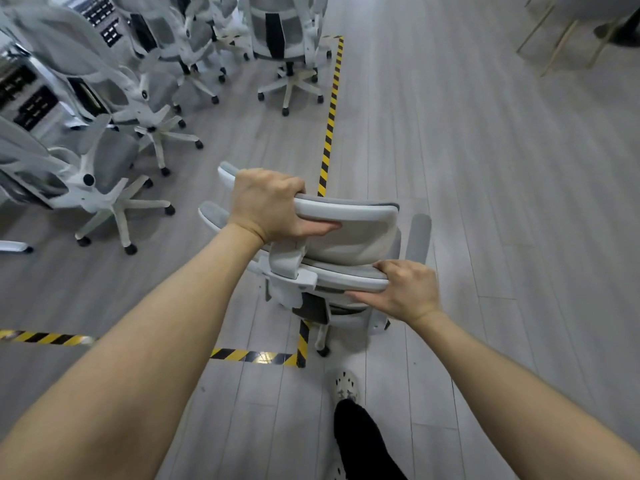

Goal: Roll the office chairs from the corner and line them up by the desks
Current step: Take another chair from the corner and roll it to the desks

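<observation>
A white-framed office chair with grey mesh stands right in front of me, seen from above and behind. My left hand grips the top edge of its headrest, fingers curled over the rim and thumb underneath. My right hand holds the upper right edge of the backrest, fingers on top and thumb below. One caster of the chair shows near the corner of the floor tape. Several matching chairs are bunched at the upper left.
Yellow-and-black hazard tape marks a zone on the grey plank floor, with a corner just below the chair. Machines with dark panels stand behind the chairs at left. My foot is below the chair. Table legs at top right.
</observation>
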The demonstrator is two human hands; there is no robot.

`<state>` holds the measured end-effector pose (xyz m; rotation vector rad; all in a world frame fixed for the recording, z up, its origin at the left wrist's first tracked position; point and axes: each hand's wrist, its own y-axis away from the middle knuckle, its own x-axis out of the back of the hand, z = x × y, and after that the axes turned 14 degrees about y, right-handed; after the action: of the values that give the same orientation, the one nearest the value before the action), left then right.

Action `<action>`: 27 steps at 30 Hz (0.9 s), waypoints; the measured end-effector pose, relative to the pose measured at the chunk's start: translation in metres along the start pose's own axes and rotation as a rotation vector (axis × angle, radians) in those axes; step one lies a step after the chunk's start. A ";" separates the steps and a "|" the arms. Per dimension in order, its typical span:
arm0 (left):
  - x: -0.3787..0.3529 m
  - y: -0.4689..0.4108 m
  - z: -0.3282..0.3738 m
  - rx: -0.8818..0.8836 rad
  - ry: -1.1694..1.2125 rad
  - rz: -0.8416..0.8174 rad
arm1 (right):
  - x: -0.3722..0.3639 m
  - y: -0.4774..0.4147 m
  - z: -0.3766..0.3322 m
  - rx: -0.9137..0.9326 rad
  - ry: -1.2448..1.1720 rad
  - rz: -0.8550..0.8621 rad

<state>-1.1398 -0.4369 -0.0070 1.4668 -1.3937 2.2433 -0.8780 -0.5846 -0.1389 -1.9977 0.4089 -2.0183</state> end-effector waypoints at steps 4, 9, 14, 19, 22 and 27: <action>-0.008 -0.016 -0.050 0.035 -0.018 0.008 | -0.024 -0.053 -0.015 0.044 -0.026 0.016; -0.016 -0.041 -0.117 0.050 -0.043 0.016 | -0.062 -0.130 -0.035 0.077 -0.043 0.006; -0.030 -0.076 -0.188 0.091 -0.079 -0.029 | -0.094 -0.215 -0.053 0.113 -0.069 0.020; -0.049 -0.107 -0.259 0.113 -0.092 -0.006 | -0.122 -0.293 -0.072 0.150 -0.076 -0.018; -0.061 -0.123 -0.305 0.121 -0.090 0.021 | -0.141 -0.338 -0.084 0.154 -0.112 -0.020; -0.082 -0.162 -0.388 0.104 -0.082 0.033 | -0.175 -0.416 -0.110 0.149 -0.110 -0.003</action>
<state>-1.2670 -0.0279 -0.0103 1.5970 -1.3526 2.3333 -0.9833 -0.1325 -0.1414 -2.0071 0.2251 -1.8703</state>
